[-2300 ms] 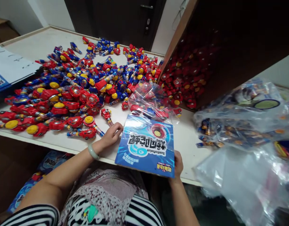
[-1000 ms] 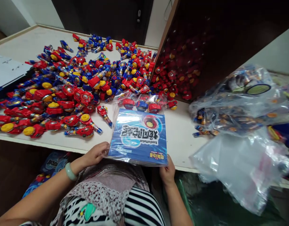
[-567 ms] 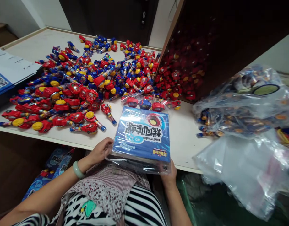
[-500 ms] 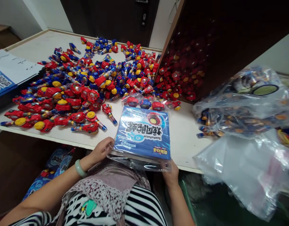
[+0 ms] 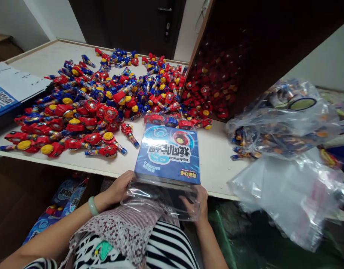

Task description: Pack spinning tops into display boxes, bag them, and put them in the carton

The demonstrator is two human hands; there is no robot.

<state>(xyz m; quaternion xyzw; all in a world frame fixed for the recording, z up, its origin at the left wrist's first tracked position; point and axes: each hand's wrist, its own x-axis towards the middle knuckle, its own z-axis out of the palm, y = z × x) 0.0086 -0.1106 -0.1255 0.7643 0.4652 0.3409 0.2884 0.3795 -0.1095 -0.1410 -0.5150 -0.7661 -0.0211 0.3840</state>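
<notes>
Drawn out toward the person since half a second ago, the loose end of the clear bag [image 5: 160,198] now reaches further past the near edge of the blue printed box [image 5: 168,168]. Right at the start of the earlier views, the box's near part was bare, with film only at its far end.

That box lies inside the bag at the front edge of the bench [image 5: 214,168], lettering upside down to the wearer. Three round pieces, red, blue and red, show in a row at its far edge; whether they sit in it, I cannot tell.

The left hand [image 5: 121,188] has its fingers bent closed at the bag's near left side, pinching the film beside the box corner. The right hand [image 5: 198,205] is at the opposite corner, half open, thumb spread away from the fingers and seen through film; whether it grips anything, I cannot tell.

Left of the box spreads a heap of red and blue toys [image 5: 104,111]. A dark brown container [image 5: 261,48] tilts over the bench at the right, holding mostly red toys. Beside it, a large plastic bag [image 5: 284,129] holds blue and orange pieces. Below the bench at left are more printed packages [image 5: 67,192].
</notes>
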